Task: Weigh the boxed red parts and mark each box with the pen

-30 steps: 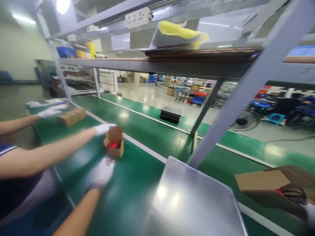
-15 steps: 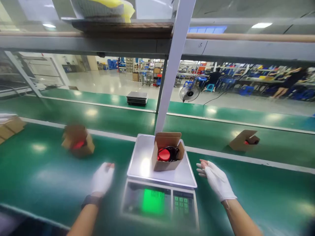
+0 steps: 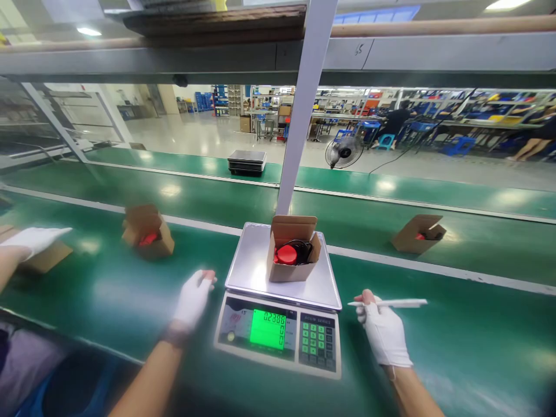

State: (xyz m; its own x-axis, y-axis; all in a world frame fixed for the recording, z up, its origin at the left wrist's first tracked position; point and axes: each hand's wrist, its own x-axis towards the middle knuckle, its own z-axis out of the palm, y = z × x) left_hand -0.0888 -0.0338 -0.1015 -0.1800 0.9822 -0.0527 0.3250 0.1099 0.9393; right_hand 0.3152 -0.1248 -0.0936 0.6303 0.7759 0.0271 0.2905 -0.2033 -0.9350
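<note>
On the metal pan of a digital scale [image 3: 280, 295] stands an open cardboard box [image 3: 290, 272]. Inside it are a round red part [image 3: 286, 255] and a black cable [image 3: 303, 250]. The green display is lit and reads about 0.2388. To the right of the scale, my gloved right hand [image 3: 384, 330] pinches a slim white pen [image 3: 403, 303], which lies almost level across the fingers. My left hand [image 3: 194, 298], in a white glove with bare fingertips, hovers left of the scale, loosely curled with nothing visible in it. Neither hand touches the box.
Another open box with red inside [image 3: 150, 237] stands to the left, and a similar one [image 3: 417, 234] to the right. A co-worker's gloved hand [image 3: 37, 240] is over a box at far left. A white post [image 3: 304, 110] rises behind the scale.
The white pen now shows in my right hand, whose fingers have closed. My left hand is slightly nearer the scale. A co-worker's hand has come in at far left. The display has become readable.
</note>
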